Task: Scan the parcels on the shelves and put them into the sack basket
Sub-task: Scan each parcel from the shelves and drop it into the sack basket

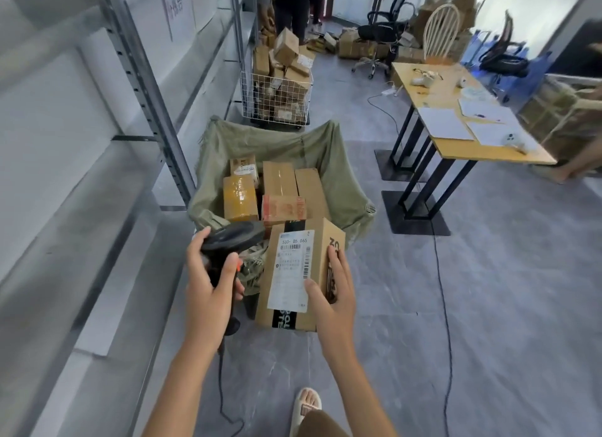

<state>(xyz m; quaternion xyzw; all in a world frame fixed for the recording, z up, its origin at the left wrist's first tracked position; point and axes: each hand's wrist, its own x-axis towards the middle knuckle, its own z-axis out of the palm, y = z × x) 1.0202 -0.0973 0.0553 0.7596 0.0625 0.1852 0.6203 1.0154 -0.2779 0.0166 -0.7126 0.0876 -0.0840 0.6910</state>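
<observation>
The metal shelving [97, 182] runs down the nine o'clock side, its visible levels bare. At the centre, toward twelve o'clock from the hands, stands the sack basket [338, 182], a frame lined with green woven sacking and already holding several taped cardboard parcels [280, 182].

Just at its near rim, at about six o'clock of the basket, is the parcel in hand: a cardboard box [293, 273] with black printed tape and a white shipping label [291, 270] facing up. It looks rigid, with square, uncrushed corners; I judge it light to moderate, since one hand carries it. The taped faces and label are likely slick, so the bare cardboard edges and corners are the better purchase, with a palm under its base for the drop.

The right hand [332, 293] grips the box at its four o'clock corner, thumb pressed on the label, fingers wrapped round the side face.

The left hand [211, 277], at nine o'clock of the box, is closed round the handle of a black barcode scanner [233, 238], whose head points toward the label and whose cable [224, 404] trails down to six o'clock.
</observation>
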